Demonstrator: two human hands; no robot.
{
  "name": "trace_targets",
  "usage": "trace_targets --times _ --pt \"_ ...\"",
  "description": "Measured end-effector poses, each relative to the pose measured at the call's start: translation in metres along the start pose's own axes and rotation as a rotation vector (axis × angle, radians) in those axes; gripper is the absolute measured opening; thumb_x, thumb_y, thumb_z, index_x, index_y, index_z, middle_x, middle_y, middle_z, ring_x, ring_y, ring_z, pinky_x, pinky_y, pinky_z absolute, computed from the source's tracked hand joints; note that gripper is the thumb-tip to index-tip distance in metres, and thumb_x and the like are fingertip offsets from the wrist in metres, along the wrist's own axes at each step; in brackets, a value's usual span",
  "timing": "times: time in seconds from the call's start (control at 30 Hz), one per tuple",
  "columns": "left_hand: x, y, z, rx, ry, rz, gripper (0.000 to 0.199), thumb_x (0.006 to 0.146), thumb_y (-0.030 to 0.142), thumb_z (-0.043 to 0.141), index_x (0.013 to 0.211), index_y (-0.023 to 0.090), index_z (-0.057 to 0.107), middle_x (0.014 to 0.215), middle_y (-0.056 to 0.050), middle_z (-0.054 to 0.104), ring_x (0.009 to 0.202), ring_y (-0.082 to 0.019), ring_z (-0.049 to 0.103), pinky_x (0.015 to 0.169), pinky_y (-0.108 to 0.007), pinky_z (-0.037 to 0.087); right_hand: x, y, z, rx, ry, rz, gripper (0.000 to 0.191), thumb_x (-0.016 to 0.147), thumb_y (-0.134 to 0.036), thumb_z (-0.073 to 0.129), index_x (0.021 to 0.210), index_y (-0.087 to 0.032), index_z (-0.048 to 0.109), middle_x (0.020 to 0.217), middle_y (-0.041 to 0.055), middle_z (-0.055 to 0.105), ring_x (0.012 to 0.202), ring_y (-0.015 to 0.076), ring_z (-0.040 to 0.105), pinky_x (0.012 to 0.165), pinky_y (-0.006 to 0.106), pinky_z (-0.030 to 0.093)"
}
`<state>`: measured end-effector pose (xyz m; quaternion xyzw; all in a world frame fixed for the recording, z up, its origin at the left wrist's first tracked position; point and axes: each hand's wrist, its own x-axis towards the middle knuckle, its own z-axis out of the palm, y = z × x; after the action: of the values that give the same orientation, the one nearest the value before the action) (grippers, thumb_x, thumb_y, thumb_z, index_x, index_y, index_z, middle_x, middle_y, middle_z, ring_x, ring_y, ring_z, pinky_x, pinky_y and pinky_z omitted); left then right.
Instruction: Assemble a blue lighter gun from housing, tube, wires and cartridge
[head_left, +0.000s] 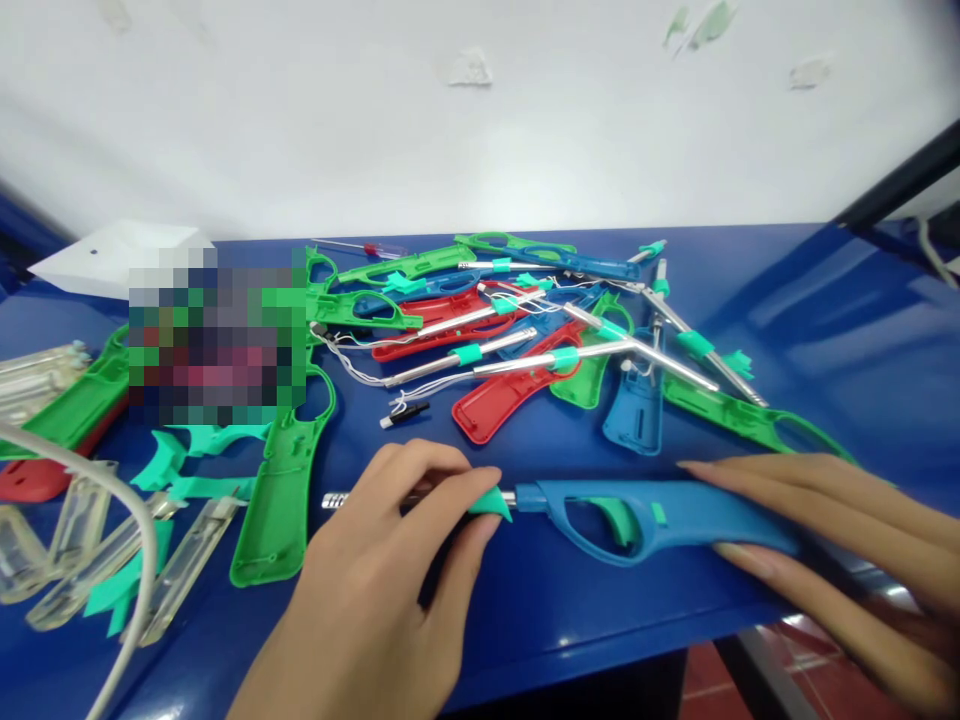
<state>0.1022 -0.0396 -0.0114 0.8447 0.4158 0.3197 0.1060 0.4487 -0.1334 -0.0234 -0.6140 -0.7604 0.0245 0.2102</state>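
Note:
A blue gas lighter (675, 515) lies across the front of the blue table, its metal tube pointing left. My left hand (390, 570) is closed over the tube, pinching a small teal piece (491, 503) on it between thumb and fingers. The perforated tip of the tube shows beyond my knuckles. At the other end, my right hand (840, 550) grips the lighter's handle, thumb below and fingers above. A teal trigger (621, 520) shows inside the lighter's guard loop. Part of the tube is hidden under my left hand.
Behind my hands lie red casing halves (499, 400), green casing halves (281, 500) and several metal tubes (450, 360) with white wires. Clear fuel tanks (187, 570) lie at left beside a white cable (142, 600). A screwdriver (375, 250) rests near the wall.

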Motion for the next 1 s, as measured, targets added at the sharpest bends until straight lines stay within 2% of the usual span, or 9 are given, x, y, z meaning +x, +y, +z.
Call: trace_targets --times 0.27,0.43,0.5,0.63,0.8,1.0 --pt "-0.004 0.006 -0.001 0.015 -0.024 -0.01 0.028 0.108 0.025 0.062 0.133 0.029 0.075 0.127 -0.002 0.073 0.108 -0.014 0.078 0.091 -0.026 0.067 0.0 -0.003 -0.002 -0.018 -0.023 -0.01 0.047 0.113 -0.051 0.062 0.159 -0.046 0.062 0.146 -0.0003 0.072 0.12 0.0321 0.077 0.1 0.056 0.063" --pt "0.001 0.009 0.002 0.034 -0.04 0.07 0.03 0.111 0.018 0.058 0.136 0.028 0.07 0.128 -0.002 0.075 0.113 -0.018 0.076 0.108 -0.04 0.062 0.006 -0.004 -0.002 -0.032 -0.05 -0.017 0.046 0.114 -0.051 0.059 0.16 -0.047 0.061 0.147 -0.0007 0.072 0.122 0.0322 0.076 0.1 0.055 0.064" --pt "0.003 0.009 0.005 0.028 -0.049 0.108 0.028 0.113 0.016 0.057 0.136 0.027 0.069 0.125 -0.002 0.076 0.111 -0.019 0.076 0.106 -0.043 0.061 0.007 -0.003 -0.002 -0.029 -0.048 -0.017 0.045 0.114 -0.049 0.059 0.159 -0.047 0.062 0.146 -0.0011 0.073 0.121 0.0316 0.077 0.099 0.052 0.065" --pt "0.005 0.008 0.008 0.019 -0.068 0.158 0.023 0.116 0.018 0.055 0.131 0.026 0.07 0.12 -0.002 0.078 0.104 -0.02 0.076 0.093 -0.038 0.062 0.007 -0.005 -0.005 -0.023 -0.037 -0.013 0.043 0.112 -0.049 0.063 0.155 -0.046 0.065 0.142 -0.0007 0.075 0.115 0.0317 0.079 0.094 0.049 0.067" --pt "0.008 0.008 0.005 0.045 -0.06 0.153 0.022 0.114 0.017 0.053 0.124 0.026 0.072 0.114 0.0 0.079 0.095 -0.017 0.077 0.096 -0.035 0.064 0.01 -0.01 -0.008 -0.002 -0.062 0.013 0.04 0.112 -0.052 0.064 0.152 -0.045 0.066 0.143 0.0019 0.074 0.115 0.033 0.08 0.097 0.049 0.07" --pt "0.006 0.008 0.008 0.067 -0.046 0.169 0.022 0.113 0.018 0.055 0.123 0.028 0.071 0.112 0.004 0.081 0.098 -0.017 0.078 0.104 -0.036 0.063 0.014 -0.011 -0.008 0.009 -0.058 0.007 0.04 0.113 -0.051 0.064 0.153 -0.046 0.064 0.142 0.0003 0.074 0.117 0.0295 0.079 0.103 0.048 0.068"
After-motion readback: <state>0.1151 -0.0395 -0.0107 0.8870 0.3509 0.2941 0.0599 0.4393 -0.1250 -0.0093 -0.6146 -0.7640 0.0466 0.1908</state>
